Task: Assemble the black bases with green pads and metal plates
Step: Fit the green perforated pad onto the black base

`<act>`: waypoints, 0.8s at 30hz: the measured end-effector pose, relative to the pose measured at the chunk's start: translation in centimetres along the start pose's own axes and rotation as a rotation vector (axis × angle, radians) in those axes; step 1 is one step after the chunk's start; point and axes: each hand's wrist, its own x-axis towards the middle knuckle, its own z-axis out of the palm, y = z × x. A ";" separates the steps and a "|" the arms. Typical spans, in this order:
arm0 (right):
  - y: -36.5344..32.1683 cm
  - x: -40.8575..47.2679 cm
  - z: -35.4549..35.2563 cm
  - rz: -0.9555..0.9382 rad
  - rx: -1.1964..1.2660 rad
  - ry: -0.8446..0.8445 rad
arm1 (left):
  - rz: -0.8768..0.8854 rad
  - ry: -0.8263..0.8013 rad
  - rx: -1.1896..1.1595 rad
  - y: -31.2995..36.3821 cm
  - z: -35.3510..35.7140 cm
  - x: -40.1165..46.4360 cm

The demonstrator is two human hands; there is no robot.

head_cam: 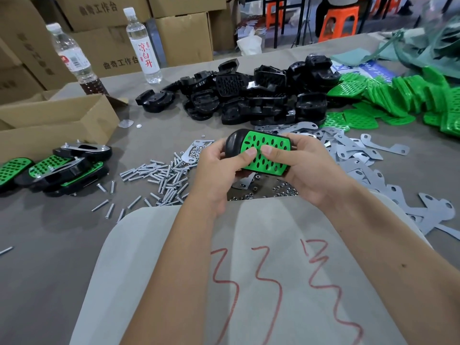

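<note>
Above the table, left hand (219,168) and right hand (302,165) clamp a black base (234,141), thumbs pressing its green pad (267,151). Pad probably flexible, base rigid and light; grip the edges.

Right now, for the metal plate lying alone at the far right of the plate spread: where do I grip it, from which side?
Judging by its pose, pinch the long narrow arm of the metal plate near its middle, coming from above. It lies flat on the grey table, with bare cloth on both sides of the arm, so fingers could close across the width. The holed ends look wider and harder to pinch.
</note>
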 end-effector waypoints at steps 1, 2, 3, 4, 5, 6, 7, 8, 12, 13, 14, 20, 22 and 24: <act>0.0 0.1 -0.1 0.002 0.003 -0.012 | -0.010 0.000 -0.020 0.0 0.0 0.0; 0.0 0.2 -0.3 0.005 0.002 -0.029 | -0.024 -0.006 -0.050 0.0 0.0 0.0; 0.0 0.3 -0.5 0.006 0.000 -0.053 | -0.035 -0.014 -0.087 0.1 0.0 0.0; -0.1 0.3 -0.6 0.006 0.004 -0.080 | -0.040 -0.023 -0.125 0.1 0.0 0.0; -0.1 0.3 -0.7 0.003 0.014 -0.110 | -0.042 -0.033 -0.160 0.2 -0.1 0.1; -0.2 0.3 -0.8 -0.003 0.030 -0.138 | -0.042 -0.045 -0.192 0.2 -0.1 0.0; -0.3 0.2 -0.9 -0.010 0.049 -0.163 | -0.041 -0.062 -0.217 0.3 -0.1 0.0; -0.4 0.2 -1.0 -0.019 0.065 -0.185 | -0.040 -0.082 -0.235 0.3 -0.2 -0.1; -0.5 0.1 -1.4 -0.079 0.051 -0.224 | -0.056 -0.152 -0.245 0.5 -0.5 -0.1; -0.4 0.1 -1.4 -0.094 0.037 -0.211 | -0.062 -0.145 -0.244 0.4 -0.4 0.0; -0.3 0.2 -1.3 -0.103 0.031 -0.184 | -0.062 -0.127 -0.235 0.4 -0.2 0.0; -0.2 0.6 -1.1 -0.097 0.131 -0.083 | -0.054 -0.122 -0.122 0.1 -0.4 0.2; -0.3 0.6 -1.1 -0.089 0.138 -0.105 | -0.054 -0.089 -0.172 0.1 -0.2 0.3; -0.1 0.5 -0.7 -0.076 0.109 -0.111 | -0.045 -0.006 -0.240 0.0 0.5 0.3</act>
